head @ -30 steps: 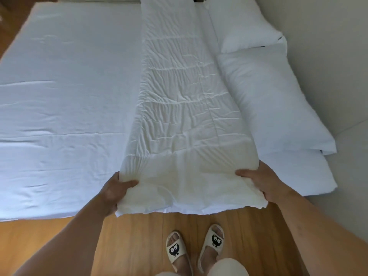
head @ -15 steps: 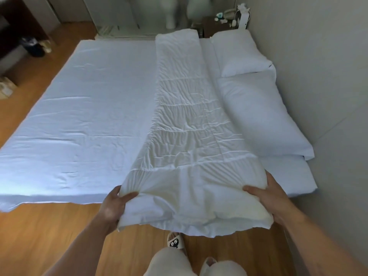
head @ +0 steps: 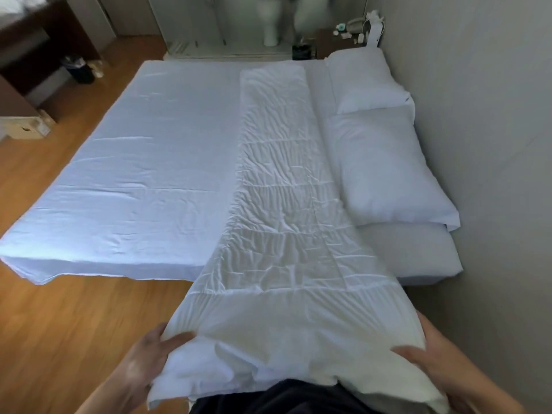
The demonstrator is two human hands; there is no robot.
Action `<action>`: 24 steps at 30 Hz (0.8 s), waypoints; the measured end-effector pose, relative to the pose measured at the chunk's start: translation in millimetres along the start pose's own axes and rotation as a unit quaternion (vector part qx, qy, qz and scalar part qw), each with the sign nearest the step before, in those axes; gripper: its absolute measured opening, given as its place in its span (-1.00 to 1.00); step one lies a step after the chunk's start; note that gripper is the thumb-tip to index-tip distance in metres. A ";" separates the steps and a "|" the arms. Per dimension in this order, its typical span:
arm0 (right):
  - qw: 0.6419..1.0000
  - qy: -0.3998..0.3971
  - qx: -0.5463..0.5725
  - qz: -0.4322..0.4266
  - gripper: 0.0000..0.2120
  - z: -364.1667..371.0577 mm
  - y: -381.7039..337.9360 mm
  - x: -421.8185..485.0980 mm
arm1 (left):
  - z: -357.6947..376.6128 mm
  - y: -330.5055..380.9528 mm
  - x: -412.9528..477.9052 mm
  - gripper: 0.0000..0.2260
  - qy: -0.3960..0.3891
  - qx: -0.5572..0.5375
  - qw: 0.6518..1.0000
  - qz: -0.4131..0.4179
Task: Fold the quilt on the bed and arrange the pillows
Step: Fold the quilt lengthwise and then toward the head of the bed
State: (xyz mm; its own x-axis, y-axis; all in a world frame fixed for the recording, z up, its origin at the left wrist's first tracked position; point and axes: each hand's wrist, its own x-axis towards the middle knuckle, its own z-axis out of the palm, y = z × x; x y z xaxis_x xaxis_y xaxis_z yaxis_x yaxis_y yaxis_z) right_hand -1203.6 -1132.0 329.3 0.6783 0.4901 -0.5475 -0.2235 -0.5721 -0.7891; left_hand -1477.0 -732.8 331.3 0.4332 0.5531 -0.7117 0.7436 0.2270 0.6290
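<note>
Two hands [head: 143, 366] [head: 439, 363] grip apparently folded quilt [head: 277, 234].

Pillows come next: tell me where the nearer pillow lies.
Head view, right side: the nearer pillow lies along the wall, beside the folded quilt, touching the farther pillow.

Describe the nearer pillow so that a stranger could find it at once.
Find the bed, then its edge along the wall. Two pillows lie there beside the folded quilt. Pick the nearer pillow, not the farther pillow by the nightstand.
</note>
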 end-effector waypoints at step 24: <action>0.990 0.059 0.086 -0.096 -0.43 -96.8 -287.9 243.8 | -31.8 314.4 179.9 -0.73 0.038 -0.384 0.906 0.176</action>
State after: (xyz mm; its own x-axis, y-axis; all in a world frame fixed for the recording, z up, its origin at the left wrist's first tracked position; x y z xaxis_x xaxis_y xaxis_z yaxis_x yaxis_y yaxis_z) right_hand -906.1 -911.5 450.0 0.7947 0.4929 -0.3543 -0.1920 -0.3496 -0.9170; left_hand -1181.5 -536.5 411.0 0.5174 0.7460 -0.4194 -0.0194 0.5001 0.8657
